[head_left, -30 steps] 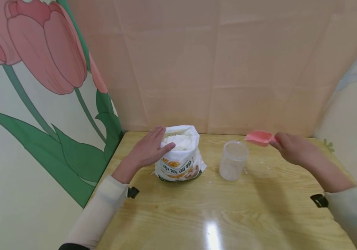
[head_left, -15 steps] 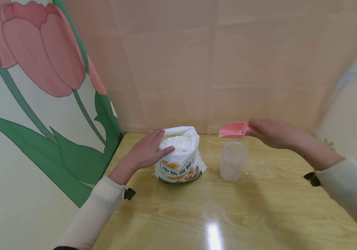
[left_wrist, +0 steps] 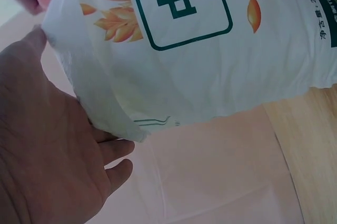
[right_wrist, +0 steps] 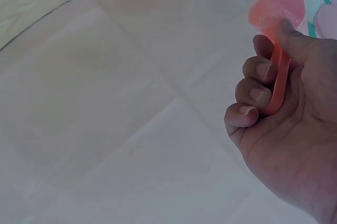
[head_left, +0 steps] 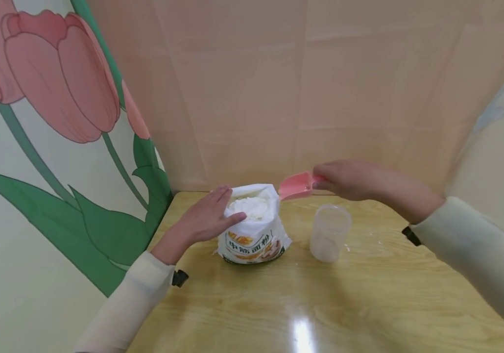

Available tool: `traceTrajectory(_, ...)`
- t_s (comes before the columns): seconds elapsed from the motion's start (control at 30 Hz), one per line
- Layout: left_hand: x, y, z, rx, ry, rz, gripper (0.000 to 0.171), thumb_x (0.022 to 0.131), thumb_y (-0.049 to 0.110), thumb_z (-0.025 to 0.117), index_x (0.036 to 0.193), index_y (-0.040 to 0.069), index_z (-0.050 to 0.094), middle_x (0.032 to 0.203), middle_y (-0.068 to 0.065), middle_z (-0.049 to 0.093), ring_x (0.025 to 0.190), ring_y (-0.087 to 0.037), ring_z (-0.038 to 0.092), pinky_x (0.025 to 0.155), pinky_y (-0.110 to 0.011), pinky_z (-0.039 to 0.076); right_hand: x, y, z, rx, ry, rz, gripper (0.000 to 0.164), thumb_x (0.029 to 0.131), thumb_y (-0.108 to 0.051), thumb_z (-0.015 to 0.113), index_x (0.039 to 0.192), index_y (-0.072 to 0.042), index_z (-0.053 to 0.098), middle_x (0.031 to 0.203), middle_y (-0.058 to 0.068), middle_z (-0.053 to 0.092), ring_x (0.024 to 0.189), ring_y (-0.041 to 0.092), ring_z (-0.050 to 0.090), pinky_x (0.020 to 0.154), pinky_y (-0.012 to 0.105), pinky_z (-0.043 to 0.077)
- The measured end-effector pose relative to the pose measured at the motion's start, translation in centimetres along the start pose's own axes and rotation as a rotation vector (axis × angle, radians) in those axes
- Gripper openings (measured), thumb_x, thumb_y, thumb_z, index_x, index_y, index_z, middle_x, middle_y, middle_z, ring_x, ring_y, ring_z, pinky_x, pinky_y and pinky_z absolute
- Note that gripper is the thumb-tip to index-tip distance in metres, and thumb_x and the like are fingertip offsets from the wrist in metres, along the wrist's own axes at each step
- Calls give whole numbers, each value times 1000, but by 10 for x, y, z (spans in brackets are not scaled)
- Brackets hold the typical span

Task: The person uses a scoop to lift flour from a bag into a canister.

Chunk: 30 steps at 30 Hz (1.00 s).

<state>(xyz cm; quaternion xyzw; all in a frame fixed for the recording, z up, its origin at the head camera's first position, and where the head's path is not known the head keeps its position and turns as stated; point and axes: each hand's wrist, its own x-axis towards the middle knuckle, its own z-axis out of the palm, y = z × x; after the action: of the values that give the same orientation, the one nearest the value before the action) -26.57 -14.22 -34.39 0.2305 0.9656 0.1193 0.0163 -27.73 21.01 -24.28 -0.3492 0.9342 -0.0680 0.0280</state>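
Note:
A white flour bag (head_left: 252, 240) stands upright with its top open, and white flour (head_left: 252, 206) shows inside. My left hand (head_left: 205, 215) rests against the left side of its rim, fingers extended and thumb across the near edge. In the left wrist view, the bag's printed front (left_wrist: 184, 50) lies beside that hand. My right hand (head_left: 344, 179) grips a pink scoop (head_left: 295, 186) by its handle, fingers curled round it. The scoop's tip is right at the bag's right rim. A little white powder clings inside the scoop (right_wrist: 279, 8) in the right wrist view.
Right of the bag stands a clear plastic jar (head_left: 330, 233) without a lid, below my right hand. White specks lie on the wooden table (head_left: 243, 304) near it. A peach-coloured cloth (head_left: 243, 98) hangs behind, and a tulip-patterned wall (head_left: 58, 147) borders the left.
My right hand has carried the scoop leftward, from right of the jar, over it, to the flour bag's rim. My left hand has stayed at the bag.

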Motion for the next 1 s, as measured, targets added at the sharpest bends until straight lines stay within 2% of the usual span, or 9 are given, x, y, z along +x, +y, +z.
traceTrajectory(0.1,-1,0,-1,5,-14,-3,104,94,81,28,161,2,18,169,-13,14,156,-29,12,124,-47,18,11,-16,-4,-20,-43,3,18,105,-25,56,90,-15,56,77,-1,51,73,18,50,66,35,41)
traceTrajectory(0.3,-1,0,-1,12,-15,1,102,95,79,30,161,2,18,169,-13,15,156,-28,12,125,-44,18,31,-39,-8,-125,-76,-63,19,104,-21,57,87,-13,55,76,1,53,73,20,52,68,40,44)
traceTrajectory(0.67,0,2,0,22,-6,23,102,96,79,29,160,1,19,169,-14,15,156,-29,13,125,-45,18,59,-58,-14,-358,-247,-43,13,103,-21,59,95,-11,59,88,5,63,85,26,62,72,44,52)
traceTrajectory(1.0,0,2,2,50,-19,11,102,95,80,26,160,0,20,169,-15,16,156,-29,13,124,-45,19,74,-68,-12,-388,-343,-24,13,102,-22,59,100,-10,62,92,6,65,91,27,64,82,44,54)
